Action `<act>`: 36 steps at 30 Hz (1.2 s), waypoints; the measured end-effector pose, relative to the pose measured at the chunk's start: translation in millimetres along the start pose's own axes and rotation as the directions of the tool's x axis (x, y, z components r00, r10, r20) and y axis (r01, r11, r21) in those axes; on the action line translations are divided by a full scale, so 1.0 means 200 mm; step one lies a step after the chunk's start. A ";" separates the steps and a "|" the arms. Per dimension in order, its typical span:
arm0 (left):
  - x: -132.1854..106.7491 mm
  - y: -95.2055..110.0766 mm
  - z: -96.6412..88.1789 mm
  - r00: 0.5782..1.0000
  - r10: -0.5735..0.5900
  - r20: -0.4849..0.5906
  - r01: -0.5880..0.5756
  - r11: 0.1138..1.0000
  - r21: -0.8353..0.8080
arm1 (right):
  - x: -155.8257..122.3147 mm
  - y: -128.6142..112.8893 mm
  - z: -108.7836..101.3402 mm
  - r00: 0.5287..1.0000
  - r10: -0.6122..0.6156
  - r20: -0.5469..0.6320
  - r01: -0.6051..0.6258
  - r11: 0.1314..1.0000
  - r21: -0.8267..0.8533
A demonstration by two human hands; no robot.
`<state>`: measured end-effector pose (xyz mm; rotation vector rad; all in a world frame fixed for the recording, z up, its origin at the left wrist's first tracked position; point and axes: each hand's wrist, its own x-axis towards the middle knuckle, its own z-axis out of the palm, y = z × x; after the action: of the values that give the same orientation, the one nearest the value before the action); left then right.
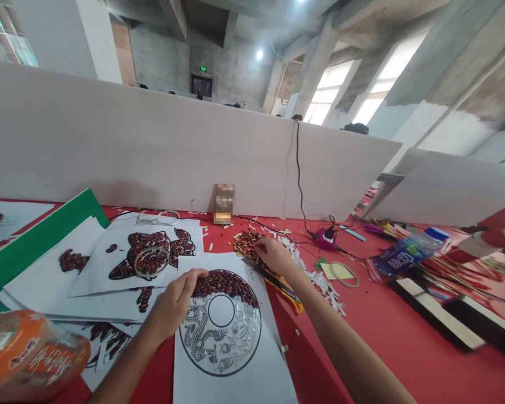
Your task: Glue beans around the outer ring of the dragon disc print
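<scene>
A white sheet (pixel 231 365) printed with a round dragon design (pixel 221 331) lies in front of me on the red table (pixel 382 336). Dark red beans (pixel 227 281) cover the top arc of the ring. My left hand (pixel 174 303) rests on the sheet's upper left, fingers curled and pressing at the bean arc. My right hand (pixel 271 253) reaches past the sheet to a pile of mixed beans (pixel 246 244), fingers pinched together in the pile; what they hold is too small to make out.
Bean-covered sheets (pixel 147 255) and a tape roll (pixel 151 262) lie left, by a green board (pixel 33 241). An orange-labelled container (pixel 29 353) sits near left. A glue gun (pixel 326 238) with cord, paper scraps, tape ring (pixel 344 274), water bottle (pixel 406 251) lie right. A partition wall (pixel 151 151) stands behind.
</scene>
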<state>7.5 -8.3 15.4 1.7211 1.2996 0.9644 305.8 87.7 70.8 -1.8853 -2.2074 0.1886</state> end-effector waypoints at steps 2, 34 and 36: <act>0.00 0.00 0.00 1.000 0.004 -0.003 -0.004 1.000 0.001 | 0.05 -0.02 0.02 0.999 0.016 0.035 -0.015 0.999 -0.034; 0.00 0.02 0.00 1.000 0.011 0.000 -0.011 1.000 -0.015 | -0.54 -0.28 0.14 0.995 -0.043 -0.092 0.083 0.862 0.500; 0.00 0.02 0.00 1.000 0.013 0.003 -0.013 1.000 -0.003 | -0.55 -0.27 0.18 0.992 -0.054 -0.115 0.101 0.882 0.461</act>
<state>8.9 -9.1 18.6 1.7297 1.2860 0.9709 260.4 -28.1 39.9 -1.5048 -1.9433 0.5465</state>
